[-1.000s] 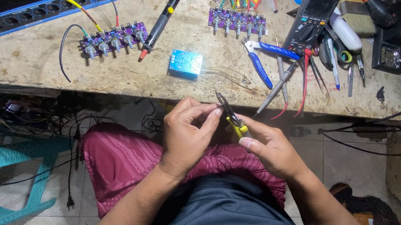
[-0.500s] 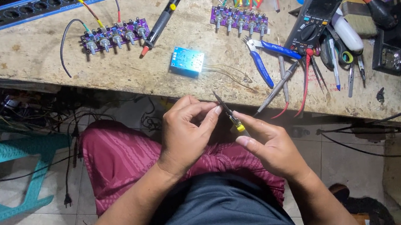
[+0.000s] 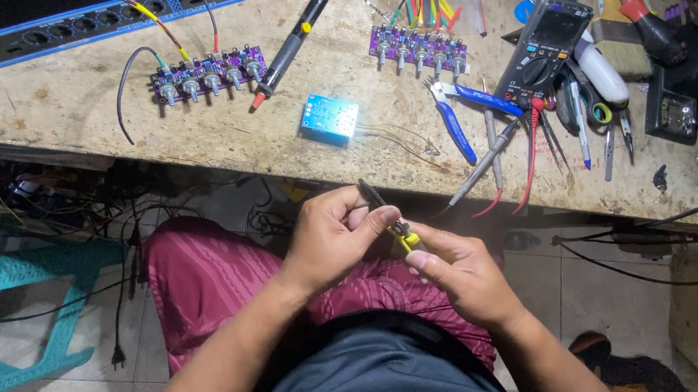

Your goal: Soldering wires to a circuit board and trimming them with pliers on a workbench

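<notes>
both hands meet over the lap, below the workbench [image 3: 78, 122] edge.
left hand [image 3: 332, 242] pinches a small yellow-handled tool [image 3: 394, 221]; right hand [image 3: 453, 267] grips its handle end.

The person wears a dark grey-blue top and a magenta cloth with a fine woven pattern over the lap. Both forearms are bare, and the left hand [image 3: 332, 237] and right hand [image 3: 454, 272] carry no gloves.
</notes>
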